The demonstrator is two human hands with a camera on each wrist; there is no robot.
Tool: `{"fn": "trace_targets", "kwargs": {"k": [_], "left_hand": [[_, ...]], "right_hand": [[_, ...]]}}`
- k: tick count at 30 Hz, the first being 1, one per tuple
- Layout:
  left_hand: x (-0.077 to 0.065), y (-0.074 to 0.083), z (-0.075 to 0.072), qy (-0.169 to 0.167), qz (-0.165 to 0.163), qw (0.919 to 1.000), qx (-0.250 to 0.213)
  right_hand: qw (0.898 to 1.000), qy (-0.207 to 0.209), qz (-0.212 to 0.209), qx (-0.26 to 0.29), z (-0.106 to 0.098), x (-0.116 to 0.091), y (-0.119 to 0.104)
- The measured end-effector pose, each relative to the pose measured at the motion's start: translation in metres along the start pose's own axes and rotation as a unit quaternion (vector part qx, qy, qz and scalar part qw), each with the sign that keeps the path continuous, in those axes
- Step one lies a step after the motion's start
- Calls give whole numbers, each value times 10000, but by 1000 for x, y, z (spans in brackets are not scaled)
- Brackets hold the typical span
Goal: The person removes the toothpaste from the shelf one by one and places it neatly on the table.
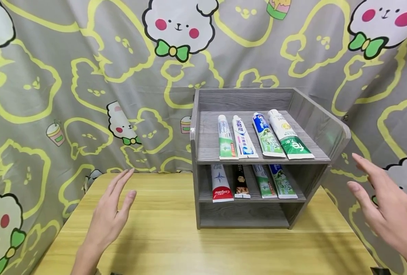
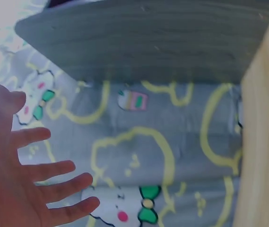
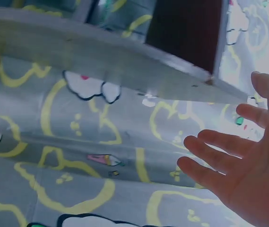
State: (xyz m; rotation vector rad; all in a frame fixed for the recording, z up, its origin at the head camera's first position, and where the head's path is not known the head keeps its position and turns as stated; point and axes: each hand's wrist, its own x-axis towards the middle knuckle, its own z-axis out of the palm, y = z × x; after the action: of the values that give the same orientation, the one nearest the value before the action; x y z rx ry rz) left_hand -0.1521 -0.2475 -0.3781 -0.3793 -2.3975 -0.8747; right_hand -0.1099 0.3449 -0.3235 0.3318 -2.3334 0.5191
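My left hand (image 1: 109, 215) hovers over the table left of a grey wooden shelf, fingers extended and holding nothing. To the right of the shelf, my right hand (image 1: 389, 206) is raised with straight fingers, also bare. Each wrist view shows its hand, the left hand (image 2: 25, 175) and the right hand (image 3: 243, 161), apart from the shelf's side. On the top board lie a green-and-white tube of toothpaste (image 1: 227, 137), a white one (image 1: 244, 137), a blue-and-green one (image 1: 268, 135) and a larger white-and-green tube (image 1: 289, 135). Below them lie a red-ended Colgate toothpaste (image 1: 221, 185), a black tube (image 1: 241, 183) and others.
The grey shelf (image 1: 244, 223) stands on a yellow wood-grain table (image 1: 155, 244), toward the back right. A patterned curtain (image 1: 128, 76) hangs behind and on both sides. The shelf's right side panel (image 1: 323, 118) rises above the top board.
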Motion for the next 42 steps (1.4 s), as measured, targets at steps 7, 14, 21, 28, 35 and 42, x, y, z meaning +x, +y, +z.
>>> {"fn": "trace_targets", "kwargs": {"k": [7, 14, 21, 28, 35, 42], "left_hand": [[8, 29, 1, 302, 351, 9980, -439], [14, 61, 5, 605, 779, 9898, -1031], [18, 94, 9, 921, 1319, 9740, -1597], [23, 122, 16, 687, 1520, 9675, -1902], [30, 149, 26, 226, 1822, 9646, -1895], [39, 173, 36, 89, 1977, 9569, -2124]], "right_hand": [[9991, 213, 40, 367, -2, 13, -10], [9966, 247, -160, 775, -2, 30, -15], [9933, 241, -147, 1124, 0, 44, -15], [9830, 92, 36, 1835, -1, 63, -15], [9687, 74, -155, 2475, 2, 79, -10], [9571, -116, 189, 2889, 5, 90, -6]]}}
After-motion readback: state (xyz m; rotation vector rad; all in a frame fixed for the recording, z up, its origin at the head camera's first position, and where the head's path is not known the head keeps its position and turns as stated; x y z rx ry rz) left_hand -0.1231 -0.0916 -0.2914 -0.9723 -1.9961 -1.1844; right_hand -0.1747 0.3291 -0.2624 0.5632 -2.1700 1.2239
